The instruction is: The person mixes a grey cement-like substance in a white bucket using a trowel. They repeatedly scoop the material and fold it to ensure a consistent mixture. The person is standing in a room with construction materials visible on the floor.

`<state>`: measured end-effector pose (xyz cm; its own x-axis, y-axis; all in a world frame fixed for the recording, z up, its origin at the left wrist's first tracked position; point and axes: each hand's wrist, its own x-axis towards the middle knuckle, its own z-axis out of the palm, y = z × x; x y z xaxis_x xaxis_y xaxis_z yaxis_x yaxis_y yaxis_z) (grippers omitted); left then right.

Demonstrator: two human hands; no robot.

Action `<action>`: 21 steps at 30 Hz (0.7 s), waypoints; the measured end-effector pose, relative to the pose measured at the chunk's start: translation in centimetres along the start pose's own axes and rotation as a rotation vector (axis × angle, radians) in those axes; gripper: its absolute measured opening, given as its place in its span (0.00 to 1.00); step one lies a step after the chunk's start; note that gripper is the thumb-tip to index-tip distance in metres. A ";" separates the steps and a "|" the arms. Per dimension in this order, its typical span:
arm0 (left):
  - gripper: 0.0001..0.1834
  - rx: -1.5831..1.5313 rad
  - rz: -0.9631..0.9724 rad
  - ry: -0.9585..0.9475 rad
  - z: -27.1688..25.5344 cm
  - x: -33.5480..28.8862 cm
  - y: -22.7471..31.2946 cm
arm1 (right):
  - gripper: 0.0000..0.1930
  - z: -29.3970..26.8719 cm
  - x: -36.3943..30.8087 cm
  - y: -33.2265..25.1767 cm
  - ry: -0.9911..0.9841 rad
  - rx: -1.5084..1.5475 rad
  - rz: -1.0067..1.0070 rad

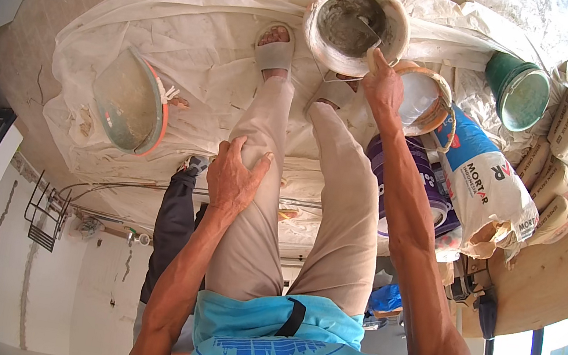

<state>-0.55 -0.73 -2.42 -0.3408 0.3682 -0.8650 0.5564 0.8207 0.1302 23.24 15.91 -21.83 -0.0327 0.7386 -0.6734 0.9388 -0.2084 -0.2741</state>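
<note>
Reaching forward, the right hand (383, 88) I follow from my remote seat is wrapped around the pale handle of a trowel (371, 57). Its metal end extends into a whitish bucket (313, 37) at top centre, over wet grey mix (342, 19); whether it touches the mix, I cannot tell. I see the left hand (234, 175) resting on the wearer's left trouser leg (263, 118), fingers loosely spread. Just right of the bucket is an orange-rimmed pail (448, 98); beyond it stands a green bucket (495, 76). Nearer, a blue-and-white sack (482, 168) lies beside a purple container (411, 169). To my left, a round, red-rimmed tub (121, 103) rests on a crumpled pale sheet (205, 42).
</note>
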 end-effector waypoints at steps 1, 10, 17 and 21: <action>0.35 0.012 0.016 0.014 0.1 0.0 -0.2 | 0.27 -0.2 0.1 -0.5 -0.006 -0.038 0.003; 0.36 0.030 0.025 0.042 0.5 0.0 -0.5 | 0.17 1.7 4.6 -3.4 -0.060 -0.215 0.094; 0.36 0.013 0.003 0.036 0.4 -0.1 -0.4 | 0.15 -1.0 8.0 -2.9 -0.316 0.070 0.208; 0.36 0.006 0.026 0.038 0.5 0.2 -0.2 | 0.11 -0.3 9.7 3.0 -0.475 0.376 0.141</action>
<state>-0.38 -1.02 -2.85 -0.3545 0.4054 -0.8426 0.5695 0.8083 0.1493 25.84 22.66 -29.01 -0.1475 0.3394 -0.9290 0.7631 -0.5585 -0.3252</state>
